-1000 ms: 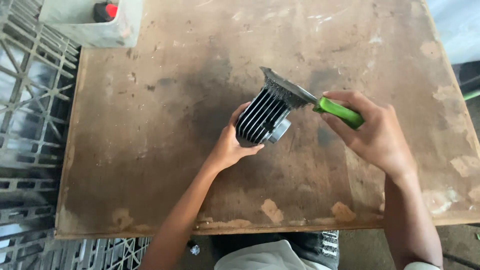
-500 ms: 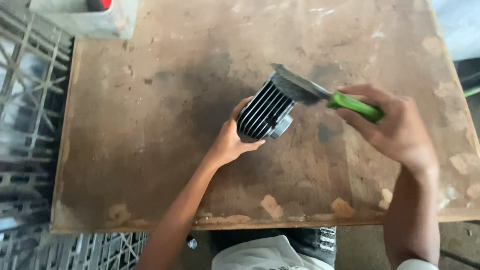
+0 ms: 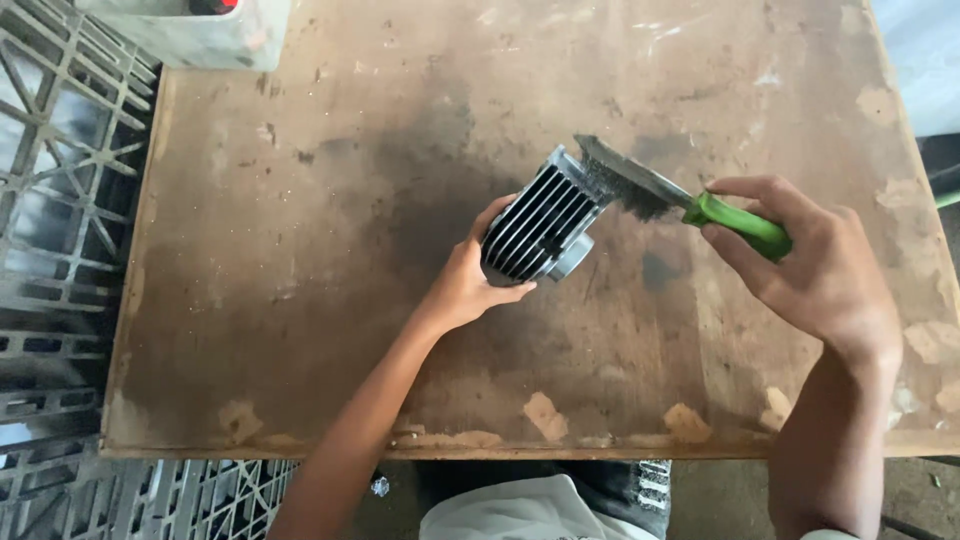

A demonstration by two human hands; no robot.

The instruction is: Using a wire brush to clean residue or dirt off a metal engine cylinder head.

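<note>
Nearest the camera, at the lower edge, a pale garment [image 3: 520, 510] shows between the person's two forearms. Just beyond it lies the worn brown surface [image 3: 300, 330], chipped pale along its front edge and stained dark in the middle. On that dark patch the left hand [image 3: 465, 285] is closed around the near end of a finned metal housing [image 3: 540, 225], holding it tilted on the board. The right hand [image 3: 820, 265] is clamped on the green handle of a wire brush [image 3: 635, 185], whose bristles now touch the housing's upper far corner. Half a second ago the brush head lay at much the same corner and the housing was held the same way, so the brushing looks under way, not done. Farther off, a pale box [image 3: 190, 40] stands at the surface's far left corner, well apart from the hands. Grey plastic crates [image 3: 60, 200] line the left side. Nothing stands between brush and housing.
</note>
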